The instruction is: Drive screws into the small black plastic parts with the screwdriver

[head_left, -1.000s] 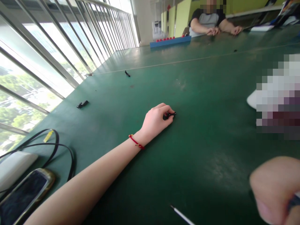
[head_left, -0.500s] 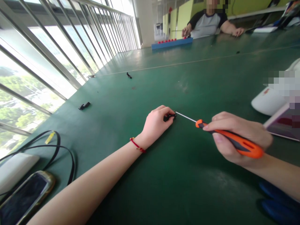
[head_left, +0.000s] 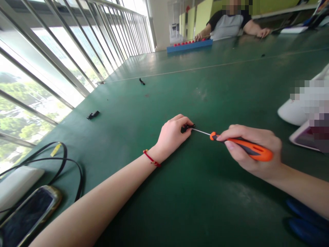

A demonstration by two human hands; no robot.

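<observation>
Firmly brace the small black part point(head_left: 187, 127), pinched in the left hand point(head_left: 173, 131) near the middle of the desk point(head_left: 164, 195), and guide the screwdriver point(head_left: 253, 150), gripped in the right hand point(head_left: 259, 134), straight in from the right, pressing lightly to avoid slipping.

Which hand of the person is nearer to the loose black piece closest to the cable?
Left. The left hand, pinching a small black part, is right of the loose black piece; the right hand, gripping the screwdriver, is farther right.
</observation>
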